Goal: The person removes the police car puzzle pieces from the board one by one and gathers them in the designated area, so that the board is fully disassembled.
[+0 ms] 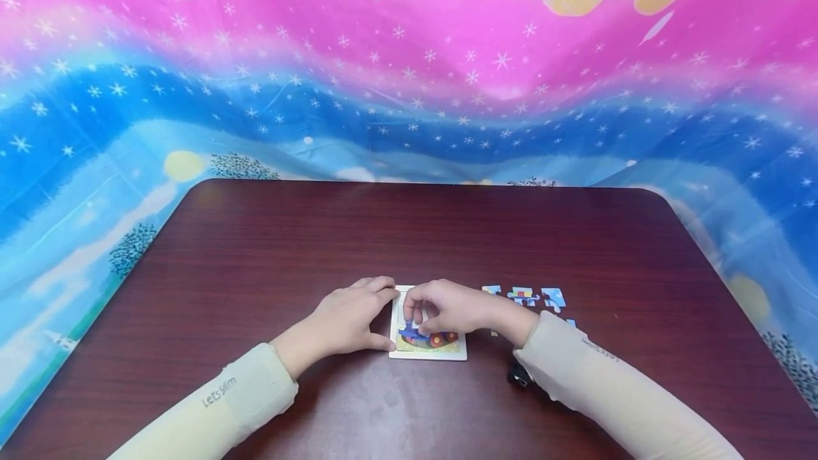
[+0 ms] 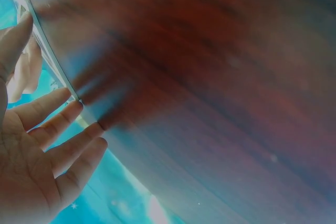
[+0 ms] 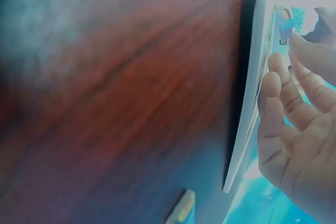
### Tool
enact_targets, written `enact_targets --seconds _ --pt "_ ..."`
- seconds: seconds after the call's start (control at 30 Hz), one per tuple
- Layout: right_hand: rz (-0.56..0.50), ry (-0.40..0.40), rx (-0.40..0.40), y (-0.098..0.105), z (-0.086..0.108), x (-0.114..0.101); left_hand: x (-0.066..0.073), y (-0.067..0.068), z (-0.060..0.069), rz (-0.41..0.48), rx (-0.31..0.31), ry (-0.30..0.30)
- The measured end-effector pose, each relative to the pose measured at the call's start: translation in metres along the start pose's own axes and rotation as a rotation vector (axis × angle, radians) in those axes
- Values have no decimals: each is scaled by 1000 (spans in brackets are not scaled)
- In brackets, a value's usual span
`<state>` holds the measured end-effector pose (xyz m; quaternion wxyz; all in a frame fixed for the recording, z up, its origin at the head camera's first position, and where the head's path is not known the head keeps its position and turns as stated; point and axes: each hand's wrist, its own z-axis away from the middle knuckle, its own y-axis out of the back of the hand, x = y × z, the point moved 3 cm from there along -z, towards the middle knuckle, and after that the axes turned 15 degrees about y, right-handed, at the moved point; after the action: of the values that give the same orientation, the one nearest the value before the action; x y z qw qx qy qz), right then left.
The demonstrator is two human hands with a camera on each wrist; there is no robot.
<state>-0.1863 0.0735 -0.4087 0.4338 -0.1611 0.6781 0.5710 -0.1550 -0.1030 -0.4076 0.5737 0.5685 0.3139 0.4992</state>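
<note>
A square jigsaw puzzle board (image 1: 428,356) with a pale rim lies near the table's middle, showing a picture with blue and red parts. At its left edge, my left hand (image 1: 350,314) touches the rim with thumb and fingertips, fingers fairly straight and spread in the left wrist view (image 2: 47,156). Above the board, my right hand (image 1: 444,306) pinches a small puzzle piece (image 3: 286,27) between thumb and finger. That piece looks tilted up from the board in the right wrist view. The right hand hides part of the picture.
Several loose puzzle pieces (image 1: 553,298) lie to the board's right, some partly behind the right forearm. A small black device (image 1: 519,375) shows beneath the right cuff. Behind the dark wooden table (image 1: 307,233) hangs a pink and blue patterned cloth (image 1: 409,91).
</note>
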Motion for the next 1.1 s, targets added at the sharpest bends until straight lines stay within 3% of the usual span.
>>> enact_targets --seconds 0.57,1.1 --pt "-120 52 41 1 2 -5 0 0 0 -1 -5 13" --pt "-140 80 72 2 3 -4 0 1 0 9 -10 14"
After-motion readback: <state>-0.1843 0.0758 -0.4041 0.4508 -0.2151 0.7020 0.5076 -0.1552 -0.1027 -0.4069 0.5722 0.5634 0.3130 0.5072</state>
